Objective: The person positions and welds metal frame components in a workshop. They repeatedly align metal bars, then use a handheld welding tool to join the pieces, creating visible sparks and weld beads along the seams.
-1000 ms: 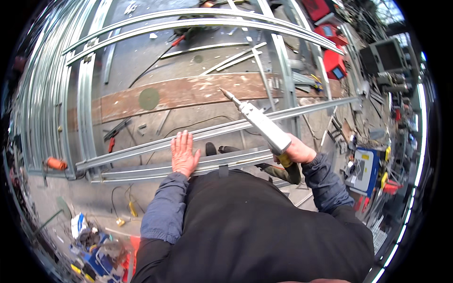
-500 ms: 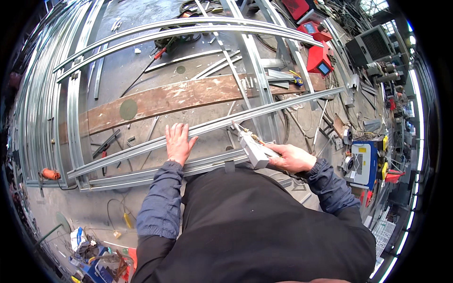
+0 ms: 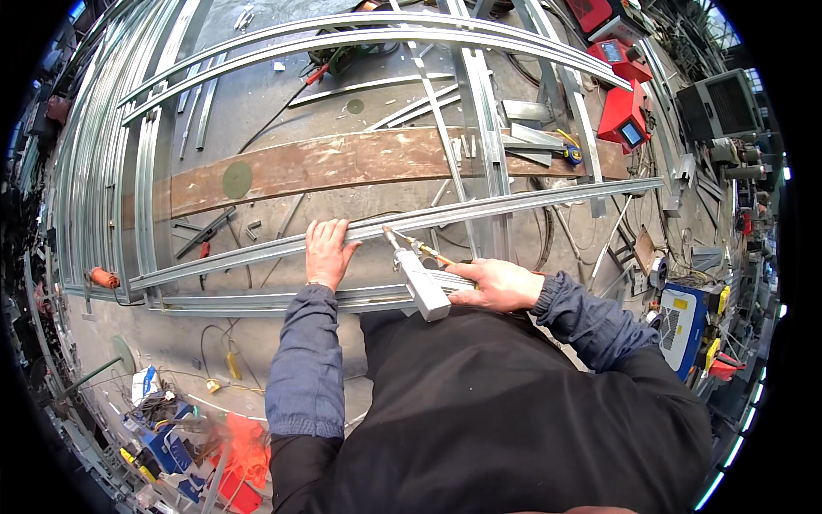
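My left hand (image 3: 327, 251) lies over a long galvanized steel channel (image 3: 531, 200), its fingers stretched across the metal and the thumb apart. In my right hand (image 3: 505, 285) is a pale grey, box-bodied welding gun (image 3: 421, 283) with a slim copper-coloured tip and an orange-yellow tube along its side. The tip points up and left at the channel's near side, just right of my left hand; whether it touches cannot be made out. A second channel (image 3: 231, 302) runs nearer my body, partly behind the gun.
More channels (image 3: 342, 40) cross the far side, and a bundle of them (image 3: 94, 163) stands at left. Beneath lies a rusty brown plate (image 3: 325, 163) with a tape measure (image 3: 573, 153) near its right end. Red machines (image 3: 624, 117) and cables sit at right; an orange roll (image 3: 104, 277) lies at left.
The welding gun in my right hand has moved left along the channel, closer to my left hand. My left hand stays on the channel. The whole view has shifted slightly.
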